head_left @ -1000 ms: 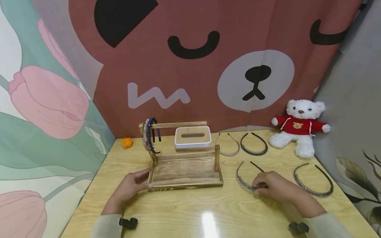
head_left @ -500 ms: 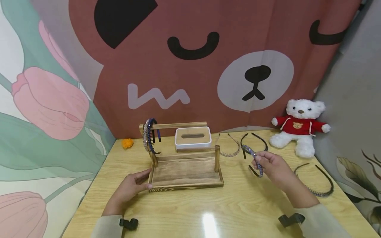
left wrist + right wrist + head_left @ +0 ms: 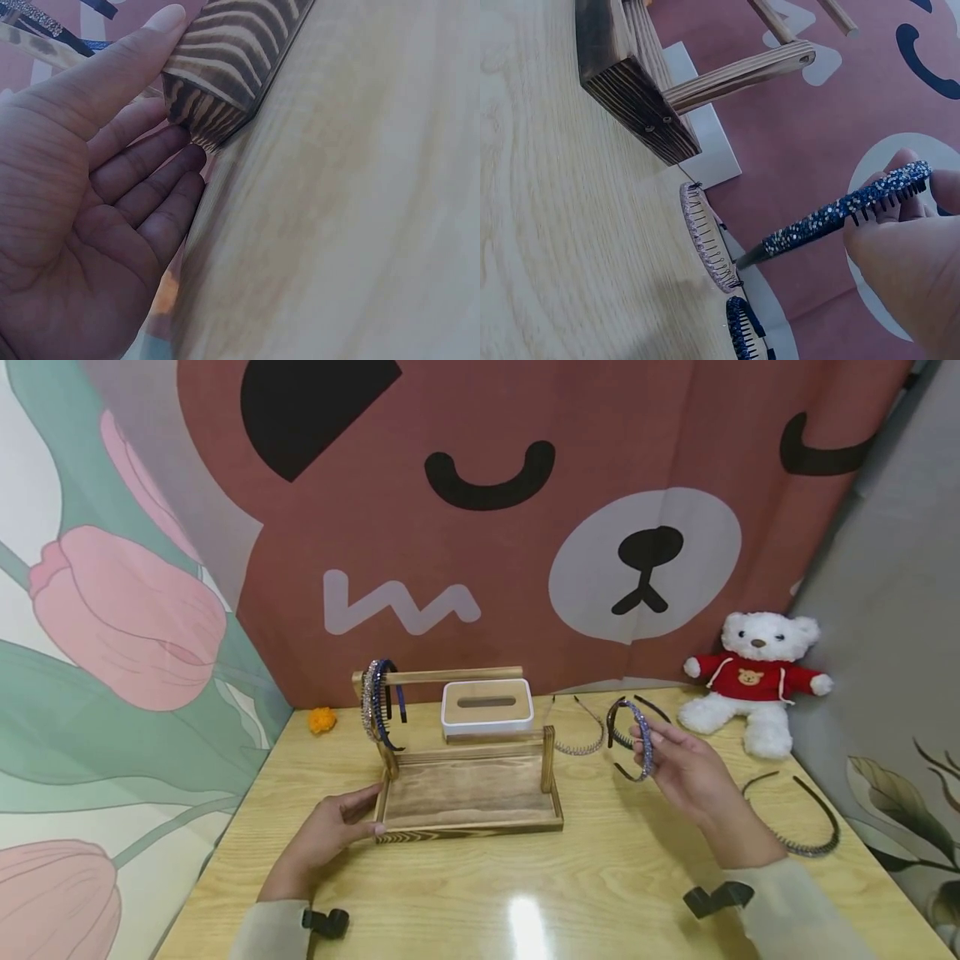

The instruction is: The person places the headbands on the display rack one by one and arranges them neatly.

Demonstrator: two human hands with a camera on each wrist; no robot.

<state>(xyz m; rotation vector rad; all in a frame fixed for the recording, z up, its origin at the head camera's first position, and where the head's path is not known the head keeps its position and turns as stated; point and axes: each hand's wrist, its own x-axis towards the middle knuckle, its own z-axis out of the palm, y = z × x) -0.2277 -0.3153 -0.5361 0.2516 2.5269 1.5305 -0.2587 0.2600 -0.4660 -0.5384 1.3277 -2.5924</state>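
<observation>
My right hand [image 3: 693,785] pinches a glittery blue-and-silver toothed headband [image 3: 647,752] by its side, raised above the table with its ends towards the left. In the right wrist view, the headband's [image 3: 847,208] dark teeth point down beside the thumb. My left hand [image 3: 326,839] rests against the left front corner of a wooden headband rack [image 3: 468,833]. In the left wrist view, its thumb [image 3: 127,64] lies along the striped wood and the slightly bent fingers touch the rack's end. A silvery and a dark blue headband [image 3: 386,710] hang at the left end of the upper bar.
A pinkish headband [image 3: 581,749] and a black one lie behind the raised headband; another dark headband [image 3: 813,850] lies at the right. Behind the rack stands a white tissue box [image 3: 487,725]. A white teddy bear [image 3: 761,681] sits at the back right, an orange pompom [image 3: 322,720] at back left.
My right hand has lifted the glittery headband off the table, raised it further back and turned it so its ends point left. My left hand has stayed at the rack's corner.
</observation>
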